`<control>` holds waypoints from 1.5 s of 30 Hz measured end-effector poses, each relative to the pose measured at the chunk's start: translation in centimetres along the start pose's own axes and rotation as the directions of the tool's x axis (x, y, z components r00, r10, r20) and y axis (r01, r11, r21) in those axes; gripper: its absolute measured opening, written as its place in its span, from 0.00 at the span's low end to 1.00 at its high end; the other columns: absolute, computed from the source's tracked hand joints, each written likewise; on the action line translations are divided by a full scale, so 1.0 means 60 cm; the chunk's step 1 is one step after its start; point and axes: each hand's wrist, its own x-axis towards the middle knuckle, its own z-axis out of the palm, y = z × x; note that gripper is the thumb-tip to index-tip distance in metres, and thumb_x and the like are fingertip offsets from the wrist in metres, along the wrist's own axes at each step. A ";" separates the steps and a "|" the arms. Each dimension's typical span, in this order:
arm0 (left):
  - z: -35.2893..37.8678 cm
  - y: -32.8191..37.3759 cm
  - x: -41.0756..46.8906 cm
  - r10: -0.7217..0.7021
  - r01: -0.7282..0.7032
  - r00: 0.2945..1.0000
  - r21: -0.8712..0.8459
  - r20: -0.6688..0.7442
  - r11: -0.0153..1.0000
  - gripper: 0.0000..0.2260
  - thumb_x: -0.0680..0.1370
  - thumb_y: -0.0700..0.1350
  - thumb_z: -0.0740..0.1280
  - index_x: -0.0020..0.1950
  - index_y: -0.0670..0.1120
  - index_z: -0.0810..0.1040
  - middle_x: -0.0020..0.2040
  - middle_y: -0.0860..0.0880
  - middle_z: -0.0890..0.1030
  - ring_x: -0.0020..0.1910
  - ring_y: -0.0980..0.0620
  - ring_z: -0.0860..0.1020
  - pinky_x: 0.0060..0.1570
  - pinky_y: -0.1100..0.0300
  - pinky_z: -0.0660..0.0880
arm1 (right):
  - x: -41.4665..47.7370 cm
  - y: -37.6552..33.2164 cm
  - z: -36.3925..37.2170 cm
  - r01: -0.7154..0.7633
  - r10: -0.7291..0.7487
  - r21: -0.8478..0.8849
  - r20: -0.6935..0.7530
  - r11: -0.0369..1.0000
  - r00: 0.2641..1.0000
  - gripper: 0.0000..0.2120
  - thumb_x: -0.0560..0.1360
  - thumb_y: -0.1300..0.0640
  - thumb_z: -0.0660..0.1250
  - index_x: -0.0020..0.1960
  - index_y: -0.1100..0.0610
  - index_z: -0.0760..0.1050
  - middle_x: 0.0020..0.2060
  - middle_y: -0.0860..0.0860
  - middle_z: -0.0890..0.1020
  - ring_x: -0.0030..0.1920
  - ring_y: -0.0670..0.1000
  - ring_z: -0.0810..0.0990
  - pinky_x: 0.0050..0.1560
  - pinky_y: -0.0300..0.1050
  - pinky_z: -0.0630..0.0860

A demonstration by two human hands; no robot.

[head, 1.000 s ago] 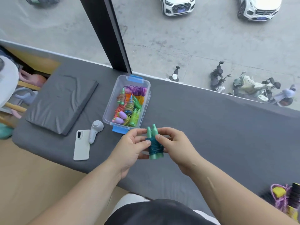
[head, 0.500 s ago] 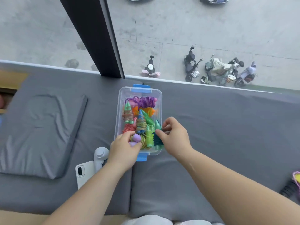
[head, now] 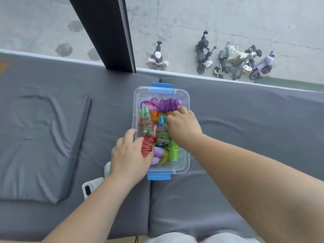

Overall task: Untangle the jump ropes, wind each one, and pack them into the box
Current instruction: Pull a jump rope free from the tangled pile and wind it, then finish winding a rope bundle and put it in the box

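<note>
Moved deeper into box (head: 182, 95) with right hand (head: 184, 127), grasp hidden, cannot tell; gripping near wall with left hand (head: 129, 155). Risk of springing crowded wound ropes (head: 168, 105) loose beneath right hand by pressing.

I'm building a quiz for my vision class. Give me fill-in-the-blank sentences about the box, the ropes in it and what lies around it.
1. The clear box has a ___ latch at each end.
2. The wound jump rope at the box's far end is ___.
3. The white phone is partly hidden by the ___ forearm.
4. The box stands on a ___ cushion.

Missing words: blue; purple; left; grey.
</note>
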 end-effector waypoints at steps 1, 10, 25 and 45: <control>0.003 -0.006 -0.005 0.024 -0.024 1.000 0.022 0.002 0.999 0.20 0.76 0.57 0.70 0.63 0.48 0.79 0.76 0.48 0.64 0.64 0.39 0.71 0.59 0.45 0.72 | -0.007 -0.003 0.008 0.047 -0.045 -0.085 0.028 0.995 0.999 0.13 0.82 0.51 0.56 0.59 0.55 0.76 0.55 0.51 0.77 0.63 0.59 0.67 0.59 0.52 0.65; 0.026 -0.021 -0.033 0.018 -0.020 1.000 0.054 0.023 0.998 0.21 0.74 0.58 0.71 0.64 0.51 0.77 0.83 0.48 0.54 0.66 0.39 0.69 0.60 0.45 0.70 | -0.082 -0.001 0.024 0.021 -0.016 -0.024 0.193 1.000 0.981 0.35 0.81 0.34 0.44 0.82 0.50 0.42 0.81 0.52 0.42 0.79 0.57 0.35 0.75 0.64 0.34; 0.073 0.250 -0.103 0.199 -0.181 0.978 -0.209 0.068 0.961 0.18 0.74 0.54 0.74 0.59 0.45 0.82 0.56 0.46 0.80 0.55 0.44 0.78 0.59 0.53 0.71 | -0.359 0.180 0.036 -0.362 0.284 0.411 0.238 0.837 0.929 0.32 0.79 0.38 0.60 0.78 0.47 0.56 0.79 0.53 0.55 0.74 0.58 0.62 0.71 0.57 0.61; 0.455 0.857 -0.387 0.144 -0.112 0.902 -0.102 0.408 0.989 0.24 0.78 0.57 0.69 0.72 0.54 0.72 0.66 0.50 0.73 0.54 0.51 0.76 0.58 0.55 0.73 | -1.029 0.766 0.247 -0.647 0.518 0.572 0.399 0.504 0.757 0.27 0.78 0.40 0.64 0.73 0.50 0.69 0.71 0.50 0.68 0.70 0.55 0.67 0.70 0.53 0.67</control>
